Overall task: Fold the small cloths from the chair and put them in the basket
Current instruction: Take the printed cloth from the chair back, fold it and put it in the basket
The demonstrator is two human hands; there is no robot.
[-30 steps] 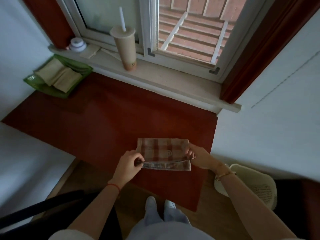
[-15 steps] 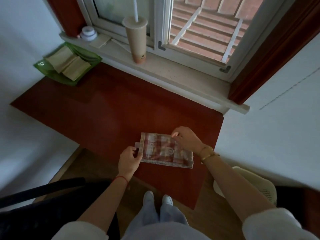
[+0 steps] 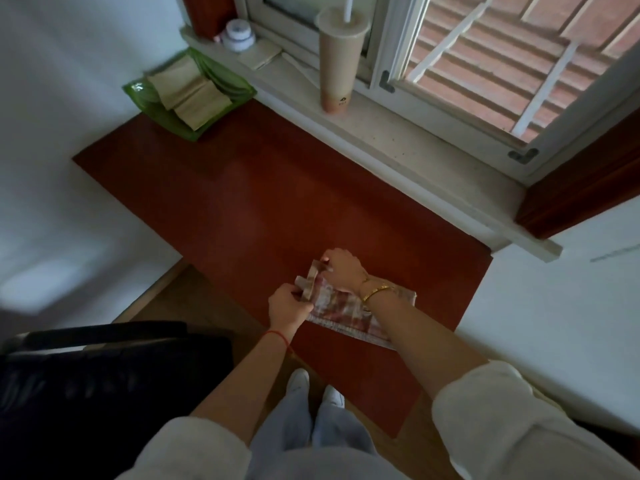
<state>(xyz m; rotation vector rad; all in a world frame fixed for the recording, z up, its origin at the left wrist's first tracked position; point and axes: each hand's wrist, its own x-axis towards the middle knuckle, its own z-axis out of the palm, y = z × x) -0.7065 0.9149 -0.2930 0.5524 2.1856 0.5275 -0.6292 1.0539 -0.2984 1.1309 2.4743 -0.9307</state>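
A small pink and brown checked cloth [image 3: 341, 308], folded into a flat strip, lies near the front edge of the dark red table [image 3: 242, 202]. My left hand [image 3: 289, 304] pinches its near left corner. My right hand [image 3: 341, 270] reaches across the cloth and pinches the far left corner, and its forearm covers the middle of the cloth. At the table's far left corner a green basket [image 3: 138, 93] holds folded beige cloths [image 3: 188, 90]. A black chair [image 3: 97, 375] stands at the lower left, and I see no cloths on it.
On the windowsill [image 3: 398, 140] stand a tall paper cup with a straw [image 3: 339, 60] and a small white jar [image 3: 239, 34]. White walls flank the table on both sides. My feet [image 3: 315, 388] are on the wooden floor below the table edge.
My right hand has crossed from the cloth's right end to its far left corner. My left hand still holds the near left corner. The view has shifted to the right.
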